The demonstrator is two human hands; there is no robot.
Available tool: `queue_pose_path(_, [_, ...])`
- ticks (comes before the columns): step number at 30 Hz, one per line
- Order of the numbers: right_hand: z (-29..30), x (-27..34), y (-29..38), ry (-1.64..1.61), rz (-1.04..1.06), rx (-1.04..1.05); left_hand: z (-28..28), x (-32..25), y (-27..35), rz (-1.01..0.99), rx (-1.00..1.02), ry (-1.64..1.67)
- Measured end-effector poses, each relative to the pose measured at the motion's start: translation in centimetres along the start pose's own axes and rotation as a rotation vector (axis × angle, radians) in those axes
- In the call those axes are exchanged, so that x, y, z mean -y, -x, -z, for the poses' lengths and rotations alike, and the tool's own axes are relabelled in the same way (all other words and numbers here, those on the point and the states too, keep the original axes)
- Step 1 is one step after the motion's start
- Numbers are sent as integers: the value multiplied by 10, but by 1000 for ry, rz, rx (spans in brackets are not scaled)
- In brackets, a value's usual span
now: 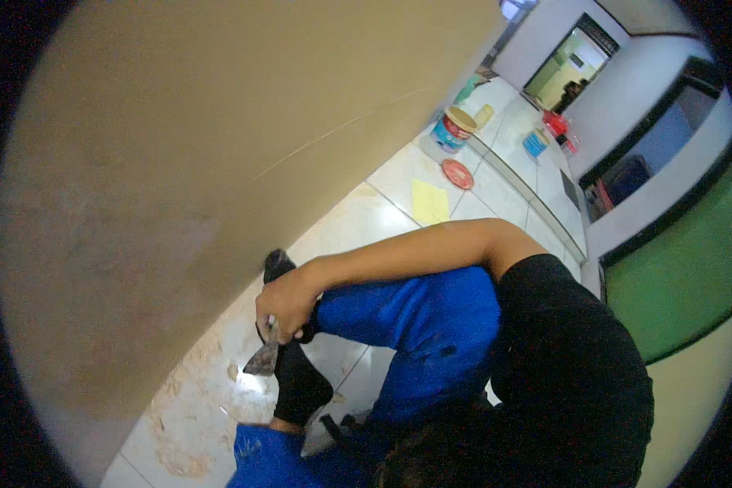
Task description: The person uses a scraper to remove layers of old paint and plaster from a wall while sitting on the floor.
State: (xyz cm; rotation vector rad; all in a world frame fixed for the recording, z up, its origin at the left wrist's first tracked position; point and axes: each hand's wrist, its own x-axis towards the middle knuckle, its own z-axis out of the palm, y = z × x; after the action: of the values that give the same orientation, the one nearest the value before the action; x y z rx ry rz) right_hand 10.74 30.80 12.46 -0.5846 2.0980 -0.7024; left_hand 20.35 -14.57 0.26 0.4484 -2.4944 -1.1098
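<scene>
My right hand (288,302) is closed around the handle of a putty knife (262,358), its blade pointing down towards the tiled floor. The blade is just above the tiles, beside my foot in a black sock (300,387). Another dark-covered foot (278,265) is by the base of the beige wall (158,183). My left hand is out of view. Brownish smears and bits of residue (183,460) lie on the white tiles along the wall.
Farther along the floor are a paint bucket (454,131), its red lid (457,174), a yellow sheet (430,201) and a raised tiled step (512,174). A blue container (535,143) and red items (555,123) stand on the step. A green panel (677,262) is at the right.
</scene>
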Motion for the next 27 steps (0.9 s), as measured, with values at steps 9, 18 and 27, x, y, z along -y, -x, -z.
queue_pose_path(9, [13,-6,11,-11,92,-11,-92,-46,15,12,256,175])
queue_pose_path(18, [1,-4,7,172,77,-121,-123,-61,44,284,541,504])
queue_pose_path(27, [-45,69,6,345,276,-281,-147,-132,60,1019,715,1447])
